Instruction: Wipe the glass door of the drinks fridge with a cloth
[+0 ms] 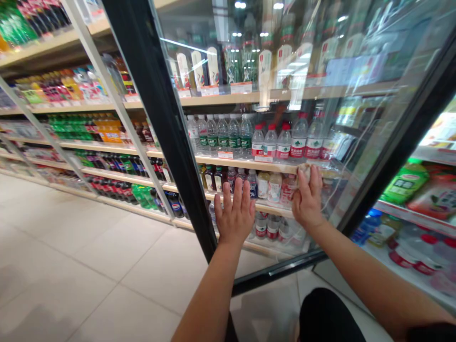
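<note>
wiping the glass door (301,76) seems the step; right grip (308,197) grasps a crumpled cloth (304,168) (maybe tissue) against it; left grip (235,213), spread and released, is lower-left; next stroke probably needs even pressure.

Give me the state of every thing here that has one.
Glass door: swung open.
Left hand: fingers spread, palm toward the glass.
Right hand: holding a cloth up to the glass.
Cloth: bunched up.
Red-capped bottles: upright, capped.
</note>
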Tool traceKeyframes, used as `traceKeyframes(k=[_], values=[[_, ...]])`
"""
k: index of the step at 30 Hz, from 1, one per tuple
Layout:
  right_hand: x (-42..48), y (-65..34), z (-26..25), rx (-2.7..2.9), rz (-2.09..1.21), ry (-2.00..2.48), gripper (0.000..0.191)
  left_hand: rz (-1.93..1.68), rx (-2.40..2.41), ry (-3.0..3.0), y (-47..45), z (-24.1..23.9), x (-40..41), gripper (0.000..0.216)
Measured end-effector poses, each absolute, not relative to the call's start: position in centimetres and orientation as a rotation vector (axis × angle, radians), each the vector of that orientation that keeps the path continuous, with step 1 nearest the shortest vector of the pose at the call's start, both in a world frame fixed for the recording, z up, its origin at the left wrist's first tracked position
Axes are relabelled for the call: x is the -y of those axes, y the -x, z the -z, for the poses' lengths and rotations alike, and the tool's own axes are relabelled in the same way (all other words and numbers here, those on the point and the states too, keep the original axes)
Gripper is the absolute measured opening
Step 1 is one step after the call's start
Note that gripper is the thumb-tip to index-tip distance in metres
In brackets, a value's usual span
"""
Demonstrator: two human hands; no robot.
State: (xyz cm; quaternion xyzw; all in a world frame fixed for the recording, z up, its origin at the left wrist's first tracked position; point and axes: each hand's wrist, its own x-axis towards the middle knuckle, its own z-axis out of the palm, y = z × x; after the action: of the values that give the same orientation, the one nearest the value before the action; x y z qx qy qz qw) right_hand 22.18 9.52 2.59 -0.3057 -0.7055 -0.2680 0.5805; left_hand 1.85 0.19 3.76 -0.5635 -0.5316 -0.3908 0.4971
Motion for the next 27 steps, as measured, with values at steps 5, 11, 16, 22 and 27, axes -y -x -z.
traceKeyframes(k=[5, 11, 16, 22, 27], values=[[-8.2, -20.2, -1.6, 1.716, 0.706, 0.651, 0.072, 0.95, 1.278, 1.359, -1.9, -3.8, -0.1, 0.071], [-6.6, -18.5, -0.9, 1.828, 0.735, 0.636, 0.07, 0.958, 1.278, 1.366, -1.8, -3.7, -0.2, 0.069], [-6.3, -17.5, -1.9, 1.815, 0.718, 0.604, 0.063, 0.938, 1.276, 1.356, -1.7, -3.5, -0.2, 0.065], [-6.2, -17.2, -0.4, 1.885, 0.724, 0.581, 0.059, 0.955, 1.307, 1.404, -1.5, -3.2, -0.3, 0.064], [-5.6, -15.8, -6.9, 1.754, 0.689, 0.68, 0.061, 1.016, 1.29, 1.417, -1.5, -3.3, -0.3, 0.069]])
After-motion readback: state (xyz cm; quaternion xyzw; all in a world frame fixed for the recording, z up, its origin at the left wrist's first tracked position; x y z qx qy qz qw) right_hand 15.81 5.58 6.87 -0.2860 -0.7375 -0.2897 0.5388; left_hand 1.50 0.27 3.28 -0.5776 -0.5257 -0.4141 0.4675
